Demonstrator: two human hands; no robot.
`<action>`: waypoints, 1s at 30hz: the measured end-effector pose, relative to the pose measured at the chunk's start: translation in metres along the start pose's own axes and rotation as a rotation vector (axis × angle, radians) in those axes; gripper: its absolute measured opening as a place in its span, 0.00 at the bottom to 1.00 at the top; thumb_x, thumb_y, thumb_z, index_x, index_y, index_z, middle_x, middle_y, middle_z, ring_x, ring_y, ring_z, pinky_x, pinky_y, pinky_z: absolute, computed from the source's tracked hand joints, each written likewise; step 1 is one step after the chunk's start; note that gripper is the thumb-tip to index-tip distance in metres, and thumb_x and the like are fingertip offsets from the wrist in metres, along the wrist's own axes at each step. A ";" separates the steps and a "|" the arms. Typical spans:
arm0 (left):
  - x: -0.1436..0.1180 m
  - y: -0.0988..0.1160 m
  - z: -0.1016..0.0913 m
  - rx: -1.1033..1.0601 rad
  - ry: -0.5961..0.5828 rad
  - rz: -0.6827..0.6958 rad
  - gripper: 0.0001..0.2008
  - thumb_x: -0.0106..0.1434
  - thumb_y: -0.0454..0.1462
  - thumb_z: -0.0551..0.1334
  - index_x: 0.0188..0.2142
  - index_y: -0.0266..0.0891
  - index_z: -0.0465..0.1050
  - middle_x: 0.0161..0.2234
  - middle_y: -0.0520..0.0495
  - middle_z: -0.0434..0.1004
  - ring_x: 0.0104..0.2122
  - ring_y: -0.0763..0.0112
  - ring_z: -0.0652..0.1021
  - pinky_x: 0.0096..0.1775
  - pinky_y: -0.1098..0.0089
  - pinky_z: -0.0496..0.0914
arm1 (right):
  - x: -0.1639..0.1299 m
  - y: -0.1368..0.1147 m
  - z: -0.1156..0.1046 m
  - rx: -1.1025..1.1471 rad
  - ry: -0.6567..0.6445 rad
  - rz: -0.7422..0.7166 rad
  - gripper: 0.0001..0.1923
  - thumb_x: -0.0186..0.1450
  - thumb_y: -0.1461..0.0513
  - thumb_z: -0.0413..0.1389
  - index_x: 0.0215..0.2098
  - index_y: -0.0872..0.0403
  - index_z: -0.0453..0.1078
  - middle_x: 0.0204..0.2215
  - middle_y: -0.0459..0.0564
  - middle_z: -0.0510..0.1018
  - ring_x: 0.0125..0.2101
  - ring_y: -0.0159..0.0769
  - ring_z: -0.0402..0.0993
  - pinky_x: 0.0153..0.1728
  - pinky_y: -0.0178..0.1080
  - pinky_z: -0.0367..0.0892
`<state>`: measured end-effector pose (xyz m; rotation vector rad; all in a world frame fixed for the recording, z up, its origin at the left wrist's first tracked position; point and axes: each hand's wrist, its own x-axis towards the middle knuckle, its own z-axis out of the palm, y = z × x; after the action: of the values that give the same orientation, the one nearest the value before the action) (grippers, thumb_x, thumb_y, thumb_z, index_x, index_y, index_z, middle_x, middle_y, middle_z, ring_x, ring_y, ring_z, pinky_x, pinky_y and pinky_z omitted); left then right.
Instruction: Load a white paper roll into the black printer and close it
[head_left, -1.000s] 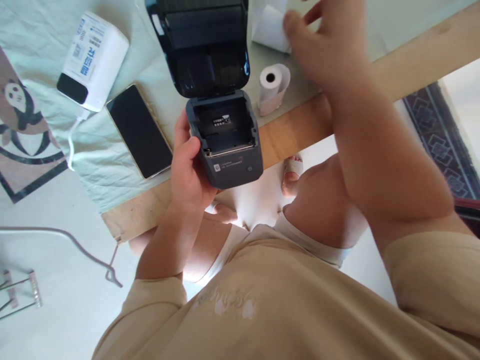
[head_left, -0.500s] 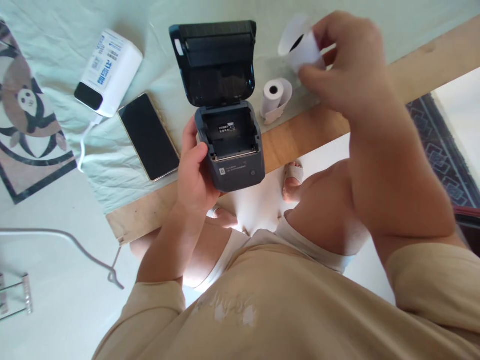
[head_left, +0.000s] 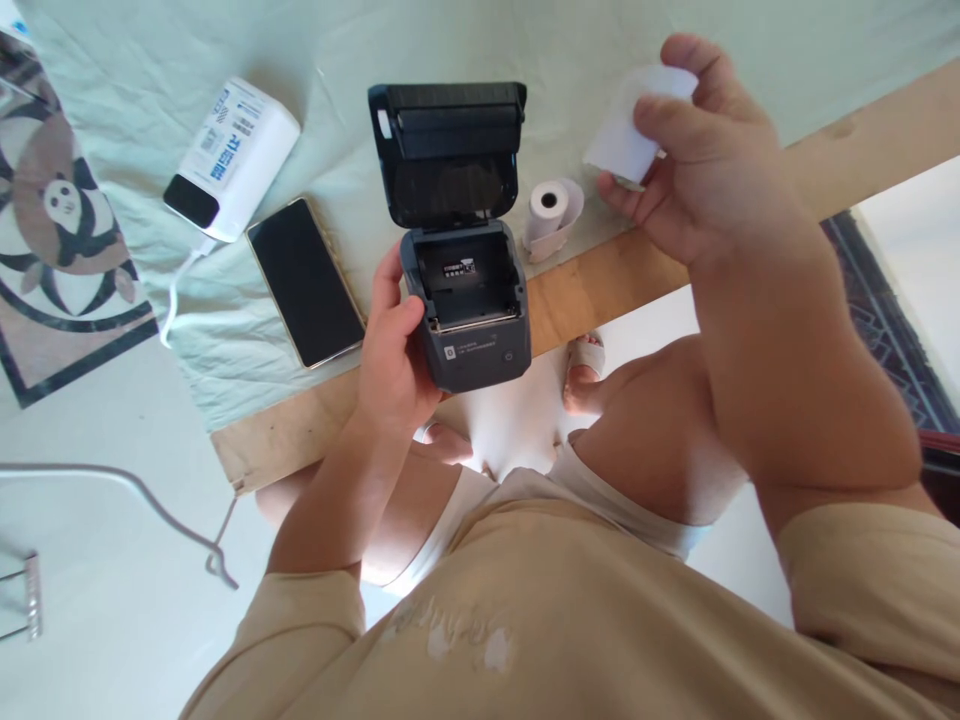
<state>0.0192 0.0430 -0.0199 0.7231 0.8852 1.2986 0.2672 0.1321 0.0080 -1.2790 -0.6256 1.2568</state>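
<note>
My left hand [head_left: 394,345] is closed around the left side of a dark grey receipt printer [head_left: 480,350]. Its black lid [head_left: 454,155] is swung up, and the paper bay inside shows a small label but no roll. Over the cloth to the right, my right hand [head_left: 697,150] grips a white paper roll [head_left: 626,125] between thumb and fingers; the roll's core is turned out of sight. A smaller paper roll [head_left: 546,210] with a loose tail stands between the printer and my right hand.
A smartphone [head_left: 306,285] lies left of the printer. Beyond it is a white power bank [head_left: 232,150] with a cable [head_left: 174,300] plugged in. Pale green cloth [head_left: 330,60] covers the table, whose bare wooden edge [head_left: 289,425] runs along my side.
My right hand has turned the paper roll over, so its core no longer faces me. The printer stays in my left hand, its lid still up.
</note>
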 end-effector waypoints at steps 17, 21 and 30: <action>-0.002 0.000 0.001 0.040 0.002 0.012 0.15 0.68 0.47 0.64 0.52 0.49 0.78 0.46 0.53 0.84 0.54 0.62 0.84 0.50 0.66 0.81 | 0.009 -0.004 -0.010 0.285 0.010 0.158 0.10 0.51 0.65 0.54 0.32 0.51 0.64 0.30 0.47 0.73 0.37 0.28 0.74 0.34 0.30 0.73; -0.001 0.000 0.001 0.024 -0.016 0.002 0.15 0.67 0.45 0.65 0.53 0.50 0.77 0.46 0.54 0.84 0.49 0.65 0.85 0.48 0.67 0.81 | -0.001 -0.013 -0.006 0.278 -0.028 0.093 0.11 0.53 0.69 0.54 0.34 0.51 0.68 0.23 0.41 0.68 0.27 0.23 0.67 0.23 0.26 0.64; -0.002 0.002 0.003 0.029 0.003 -0.066 0.15 0.65 0.45 0.66 0.51 0.52 0.76 0.47 0.54 0.84 0.46 0.63 0.84 0.44 0.64 0.82 | -0.035 -0.036 0.010 0.137 -0.200 0.342 0.13 0.54 0.67 0.61 0.37 0.53 0.69 0.26 0.39 0.71 0.35 0.25 0.75 0.29 0.27 0.72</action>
<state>0.0209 0.0417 -0.0158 0.7087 0.9243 1.2306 0.2606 0.1102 0.0536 -1.1859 -0.4628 1.6959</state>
